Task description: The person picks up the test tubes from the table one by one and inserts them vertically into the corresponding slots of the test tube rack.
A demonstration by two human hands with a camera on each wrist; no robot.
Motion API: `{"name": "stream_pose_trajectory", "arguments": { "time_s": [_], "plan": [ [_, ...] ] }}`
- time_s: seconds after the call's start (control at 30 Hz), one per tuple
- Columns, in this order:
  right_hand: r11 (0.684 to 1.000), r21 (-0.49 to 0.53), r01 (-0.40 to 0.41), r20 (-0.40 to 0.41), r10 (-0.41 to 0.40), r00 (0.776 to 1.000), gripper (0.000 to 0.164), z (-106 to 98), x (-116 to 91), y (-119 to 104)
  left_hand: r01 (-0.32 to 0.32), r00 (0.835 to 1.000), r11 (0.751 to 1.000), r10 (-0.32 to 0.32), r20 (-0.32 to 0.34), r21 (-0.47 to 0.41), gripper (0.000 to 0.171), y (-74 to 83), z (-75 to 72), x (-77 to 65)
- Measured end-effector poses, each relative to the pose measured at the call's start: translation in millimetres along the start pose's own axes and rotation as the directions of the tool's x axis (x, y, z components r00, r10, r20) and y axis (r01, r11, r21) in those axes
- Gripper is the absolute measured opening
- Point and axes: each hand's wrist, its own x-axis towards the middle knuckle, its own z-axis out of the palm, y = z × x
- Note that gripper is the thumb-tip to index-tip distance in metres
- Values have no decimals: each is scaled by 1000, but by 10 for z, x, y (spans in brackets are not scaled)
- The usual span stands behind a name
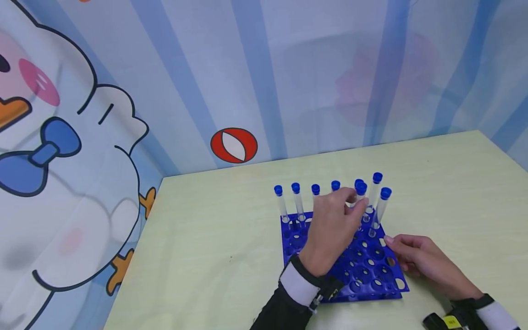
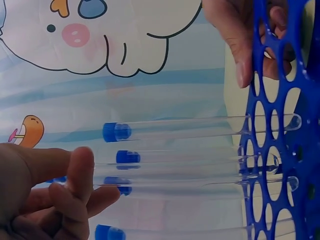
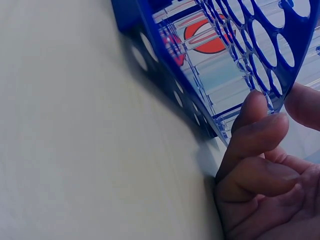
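Note:
A blue test tube rack [image 1: 370, 292] stands on the table, with several clear, blue-capped test tubes upright along its far side. My left hand [image 1: 332, 229] reaches over the rack and pinches a test tube [image 1: 360, 188] just below its cap between thumb and fingers. In the left wrist view, that tube's lower end sits among the rack's holes, and another tube [image 2: 185, 127] stands beside it. My right hand [image 1: 431, 263] grips the rack's right edge, thumb [image 3: 304, 106] above and fingers curled beneath the top plate. Part of the rack is hidden behind my left hand.
The pale wooden table [image 1: 198, 247] extends around the rack. A printed cloth [image 1: 313, 82] with blue stripes and cartoon figures rises behind the table and on its left. The rack's nearer rows hold no tubes where they show.

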Motion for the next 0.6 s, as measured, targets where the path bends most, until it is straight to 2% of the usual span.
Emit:
{"name": "stream_pose_trajectory", "arguments": {
  "time_s": [0.23, 0.4, 0.6],
  "plan": [
    [1000, 5, 4, -4, -4, 1000, 45, 12, 3, -3, 41, 997, 999, -42, 65, 20, 20, -67, 110, 1],
    [1000, 8, 11, -4, -11, 1000, 44, 14, -4, 9, 72, 993, 996, -76, 90, 45, 21, -97, 150, -24],
    [1000, 9, 27, 2, -27, 1000, 44, -2, -19, 27, 99, 990, 995, -102, 102, 33, 21, -110, 157, -41]
  ]
}}
